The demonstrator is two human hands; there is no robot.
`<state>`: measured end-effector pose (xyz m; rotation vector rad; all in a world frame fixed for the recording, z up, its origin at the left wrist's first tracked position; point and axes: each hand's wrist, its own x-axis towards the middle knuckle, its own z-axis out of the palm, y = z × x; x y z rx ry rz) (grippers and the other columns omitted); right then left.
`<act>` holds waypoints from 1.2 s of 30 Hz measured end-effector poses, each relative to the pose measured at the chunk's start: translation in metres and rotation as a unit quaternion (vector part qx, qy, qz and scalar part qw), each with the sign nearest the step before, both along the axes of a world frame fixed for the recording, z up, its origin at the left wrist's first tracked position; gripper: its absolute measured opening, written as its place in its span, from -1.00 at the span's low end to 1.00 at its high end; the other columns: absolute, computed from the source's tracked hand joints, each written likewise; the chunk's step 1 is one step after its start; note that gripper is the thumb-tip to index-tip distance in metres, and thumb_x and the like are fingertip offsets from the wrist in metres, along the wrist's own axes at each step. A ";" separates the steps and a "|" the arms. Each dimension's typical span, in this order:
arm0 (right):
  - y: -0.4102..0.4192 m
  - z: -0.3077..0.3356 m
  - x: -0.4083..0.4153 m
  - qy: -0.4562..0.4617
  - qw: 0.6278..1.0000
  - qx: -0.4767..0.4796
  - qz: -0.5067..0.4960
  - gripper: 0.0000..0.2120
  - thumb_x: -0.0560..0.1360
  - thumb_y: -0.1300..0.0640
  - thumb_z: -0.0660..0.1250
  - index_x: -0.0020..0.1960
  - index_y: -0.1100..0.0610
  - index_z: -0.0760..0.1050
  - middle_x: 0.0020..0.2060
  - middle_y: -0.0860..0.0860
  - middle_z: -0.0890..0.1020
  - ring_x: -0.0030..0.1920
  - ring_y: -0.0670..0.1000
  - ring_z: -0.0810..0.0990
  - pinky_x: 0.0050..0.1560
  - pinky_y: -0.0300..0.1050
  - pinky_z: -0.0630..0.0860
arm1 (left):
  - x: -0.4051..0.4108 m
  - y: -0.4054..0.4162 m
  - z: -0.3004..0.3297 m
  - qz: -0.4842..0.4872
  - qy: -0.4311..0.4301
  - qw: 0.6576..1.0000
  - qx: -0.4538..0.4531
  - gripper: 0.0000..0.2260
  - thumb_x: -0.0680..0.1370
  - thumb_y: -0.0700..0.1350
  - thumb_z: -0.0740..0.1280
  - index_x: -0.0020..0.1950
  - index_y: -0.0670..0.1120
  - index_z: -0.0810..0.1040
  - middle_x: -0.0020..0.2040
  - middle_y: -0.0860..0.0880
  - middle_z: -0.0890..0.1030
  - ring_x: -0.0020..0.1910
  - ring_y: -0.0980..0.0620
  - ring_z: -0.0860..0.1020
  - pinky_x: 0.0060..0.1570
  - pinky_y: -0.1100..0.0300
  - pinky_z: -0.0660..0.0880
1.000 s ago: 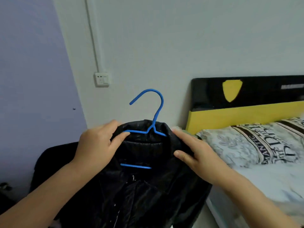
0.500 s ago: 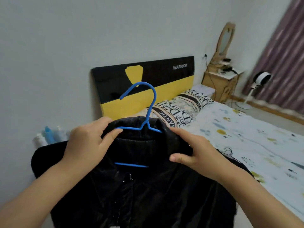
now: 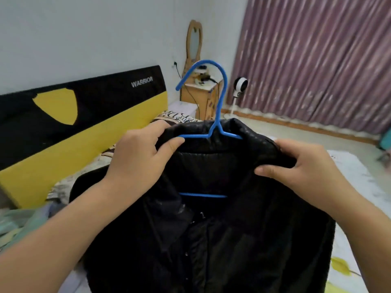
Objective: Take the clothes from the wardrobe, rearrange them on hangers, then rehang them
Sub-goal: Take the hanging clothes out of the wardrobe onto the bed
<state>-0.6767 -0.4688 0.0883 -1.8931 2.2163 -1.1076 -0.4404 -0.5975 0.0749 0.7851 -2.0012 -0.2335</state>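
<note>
Landmark: black jacket (image 3: 211, 229), fills centre and lower view; hem cut off by bottom edge, sleeves lost in dark folds.

Bed (image 3: 359, 187) behind and below jacket, mostly hidden by it; black-and-yellow headboard (image 3: 84, 115) left of jacket, lettering "WARRIOR" legible. Purple curtain (image 3: 317, 60) above right of jacket. Wooden dresser (image 3: 201, 96) with mirror behind jacket collar, partly crossed by hanger hook; items on top too small to identify. White fan (image 3: 240, 84) just right of dresser.

Left hand (image 3: 139, 157) grips jacket's left shoulder at collar, thumb curled over fabric and touching hanger arm; fingertips hidden behind cloth. Right hand (image 3: 296, 163) pinches right shoulder fabric, thumb in front, fingers over top.

Blue hanger (image 3: 213, 115) inside jacket: hook upright above collar, shoulder arms run under fabric and out of sight, lower bar visible only in neck opening
</note>
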 end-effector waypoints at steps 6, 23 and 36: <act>-0.039 -0.036 -0.054 -0.024 0.988 0.051 -0.143 -0.52 0.30 -0.25 0.37 -0.24 0.21 0.51 -0.36 0.15 0.58 -0.26 0.14 0.54 -0.22 0.01 0.45 | -0.067 -0.080 -0.029 -0.055 -0.014 0.998 0.027 -0.80 0.50 -0.01 0.34 -0.17 -0.14 0.49 -0.41 -0.06 0.51 -0.39 -0.01 0.46 -0.38 0.07 0.36; -0.221 -0.205 -0.203 -0.207 0.934 0.109 -0.271 -0.60 0.29 -0.07 0.51 -0.45 0.14 0.39 -0.55 0.00 0.44 -0.46 0.00 0.43 -0.42 -0.14 0.27 | -0.233 -0.256 -0.182 -0.080 -0.196 0.947 0.243 -0.55 0.56 0.08 0.23 0.41 -0.04 0.28 0.29 -0.03 0.47 0.26 -0.06 0.43 0.14 0.09 0.40; -0.361 -0.404 -0.340 -0.161 0.907 0.278 -0.273 -0.58 0.34 -0.22 0.42 -0.32 0.14 0.47 -0.35 0.03 0.60 -0.15 0.16 0.59 -0.22 -0.09 0.36 | -0.304 -0.293 -0.427 -0.030 -0.538 0.765 0.353 -0.35 0.62 0.08 0.09 0.52 -0.02 -0.28 0.53 -0.04 -0.30 0.51 -0.12 -0.26 0.46 -0.11 -0.15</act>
